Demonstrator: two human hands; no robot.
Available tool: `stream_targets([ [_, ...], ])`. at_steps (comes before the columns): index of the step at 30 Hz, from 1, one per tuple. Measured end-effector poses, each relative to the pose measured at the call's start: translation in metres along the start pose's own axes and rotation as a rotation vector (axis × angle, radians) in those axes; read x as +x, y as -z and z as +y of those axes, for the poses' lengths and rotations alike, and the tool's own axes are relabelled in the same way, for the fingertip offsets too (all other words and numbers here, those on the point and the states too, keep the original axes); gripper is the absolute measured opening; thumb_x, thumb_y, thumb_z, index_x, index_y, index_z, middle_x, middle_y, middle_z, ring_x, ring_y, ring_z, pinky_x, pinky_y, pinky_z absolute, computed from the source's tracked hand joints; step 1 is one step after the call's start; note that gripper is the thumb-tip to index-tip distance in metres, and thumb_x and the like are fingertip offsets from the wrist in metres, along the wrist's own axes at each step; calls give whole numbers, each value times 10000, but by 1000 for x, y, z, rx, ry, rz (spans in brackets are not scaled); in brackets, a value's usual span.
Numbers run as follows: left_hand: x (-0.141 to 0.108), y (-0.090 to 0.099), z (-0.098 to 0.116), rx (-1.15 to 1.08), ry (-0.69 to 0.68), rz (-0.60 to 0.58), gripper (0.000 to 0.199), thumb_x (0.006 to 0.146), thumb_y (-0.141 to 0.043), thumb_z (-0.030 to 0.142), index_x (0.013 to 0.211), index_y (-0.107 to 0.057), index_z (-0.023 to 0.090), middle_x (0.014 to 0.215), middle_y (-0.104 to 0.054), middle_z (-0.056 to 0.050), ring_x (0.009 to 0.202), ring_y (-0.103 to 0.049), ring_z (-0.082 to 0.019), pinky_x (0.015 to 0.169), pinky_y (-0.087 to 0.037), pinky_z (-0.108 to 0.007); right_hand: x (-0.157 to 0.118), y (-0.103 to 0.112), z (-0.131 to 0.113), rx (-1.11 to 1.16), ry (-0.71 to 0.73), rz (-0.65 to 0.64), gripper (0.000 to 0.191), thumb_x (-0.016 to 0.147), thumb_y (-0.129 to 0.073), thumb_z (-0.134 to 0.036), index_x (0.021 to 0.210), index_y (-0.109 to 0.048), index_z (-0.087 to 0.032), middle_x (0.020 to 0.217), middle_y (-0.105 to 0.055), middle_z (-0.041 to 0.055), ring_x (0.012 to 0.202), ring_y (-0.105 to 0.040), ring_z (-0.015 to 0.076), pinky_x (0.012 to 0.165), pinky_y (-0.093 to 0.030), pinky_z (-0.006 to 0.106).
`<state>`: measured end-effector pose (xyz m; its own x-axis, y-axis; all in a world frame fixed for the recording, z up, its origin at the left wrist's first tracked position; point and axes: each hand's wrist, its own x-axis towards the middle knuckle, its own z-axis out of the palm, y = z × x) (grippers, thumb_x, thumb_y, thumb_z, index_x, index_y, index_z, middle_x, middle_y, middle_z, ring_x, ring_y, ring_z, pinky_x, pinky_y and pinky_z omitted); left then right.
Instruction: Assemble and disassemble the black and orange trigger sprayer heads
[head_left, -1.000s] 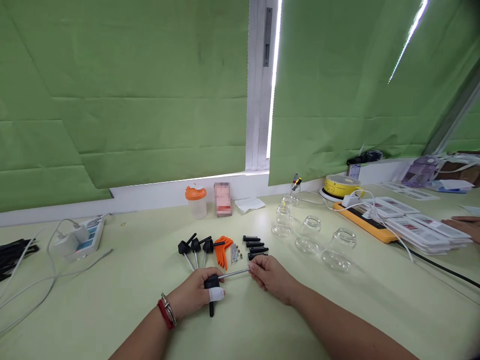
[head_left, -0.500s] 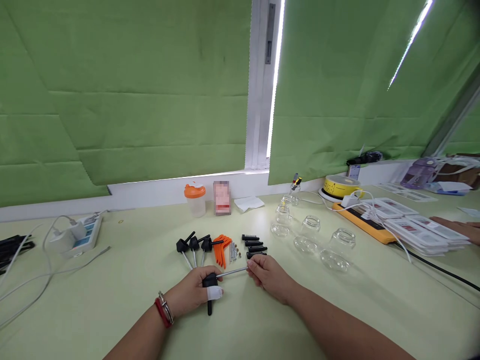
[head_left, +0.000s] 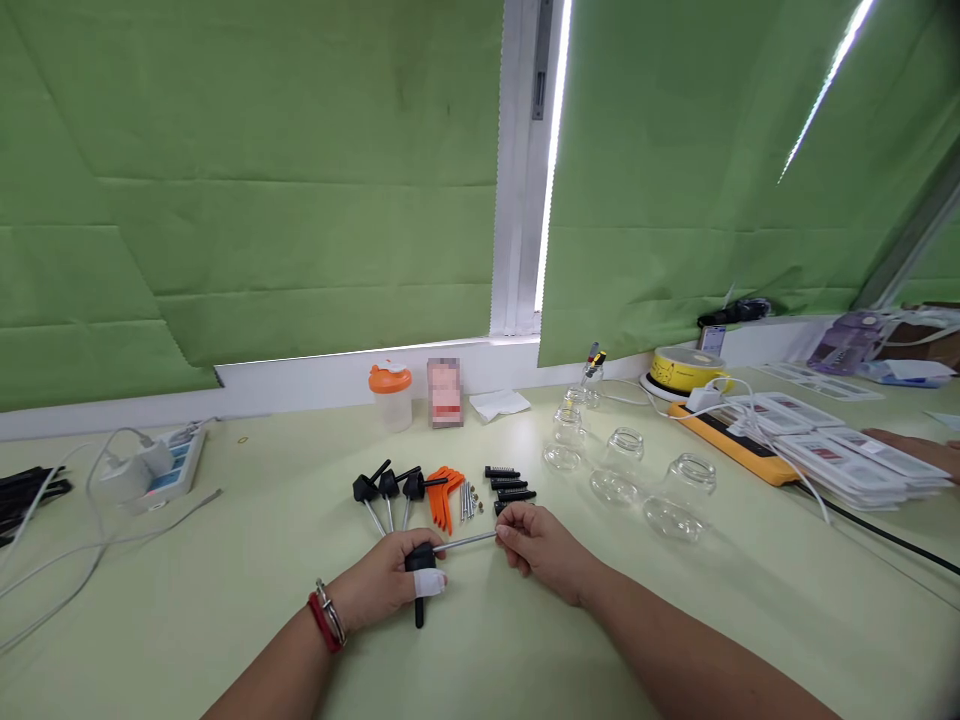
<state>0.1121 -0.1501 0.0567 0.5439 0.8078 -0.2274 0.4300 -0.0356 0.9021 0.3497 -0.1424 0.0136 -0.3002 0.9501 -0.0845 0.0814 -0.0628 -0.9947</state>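
Observation:
My left hand (head_left: 394, 578), white tape on its thumb, is closed round a black cap (head_left: 420, 560) with a black stem pointing towards me. A thin metal rod (head_left: 466, 541) runs from this cap to the right. At the rod's far end my right hand (head_left: 536, 545) is closed in a pinch; the fingers hide the tip. Beyond my left hand lie three similar black-capped rods (head_left: 388, 486). Next to them are orange plastic pieces (head_left: 445, 492), small metal screws (head_left: 467, 500) and several black parts with springs (head_left: 511, 484), one partly covered by my right hand.
Several clear glass jars (head_left: 622, 462) stand to the right. An orange-lidded cup (head_left: 391, 398) and a blurred box (head_left: 445, 394) are at the back. Cables and a power strip (head_left: 174, 470) lie left; an orange power strip (head_left: 731, 448), stacked cards (head_left: 862, 470) and another person's hand (head_left: 911, 452) are right.
The view has shifted slightly. Both hands keep their hold on the capped rod, and the right fingers have turned a little at its end.

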Motion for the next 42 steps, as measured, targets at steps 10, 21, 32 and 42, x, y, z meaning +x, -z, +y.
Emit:
stream_targets([
  [10,0,1,-6,-14,-11,-16,313,717,-627,398,913,-533,174,702,-362,45,585,-303,-92,524,-253,-221,2,0,4,-82,-11,-4,393,828,-448,-529,692,-512,-166,521,-493,-27,448,-413,74,439,-339,203],
  [21,0,1,-6,2,-2,-20,307,745,-597,407,929,-515,175,697,-360,49,556,-313,-82,503,-268,-216,3,2,9,42,56,-51,242,788,-560,-409,817,-487,-180,755,-581,10,535,-511,87,456,-387,210],
  [32,0,1,-7,14,-11,-22,295,751,-595,402,925,-516,177,689,-353,52,568,-300,-85,505,-249,-217,4,3,7,-41,12,-56,338,853,-447,-479,759,-509,-161,599,-550,-8,481,-474,76,488,-387,225],
  [42,0,1,-5,14,0,-20,301,741,-605,396,925,-513,176,685,-356,55,560,-311,-82,505,-267,-214,3,1,7,59,58,-69,229,786,-564,-392,821,-481,-182,757,-566,2,558,-523,93,458,-392,214],
])
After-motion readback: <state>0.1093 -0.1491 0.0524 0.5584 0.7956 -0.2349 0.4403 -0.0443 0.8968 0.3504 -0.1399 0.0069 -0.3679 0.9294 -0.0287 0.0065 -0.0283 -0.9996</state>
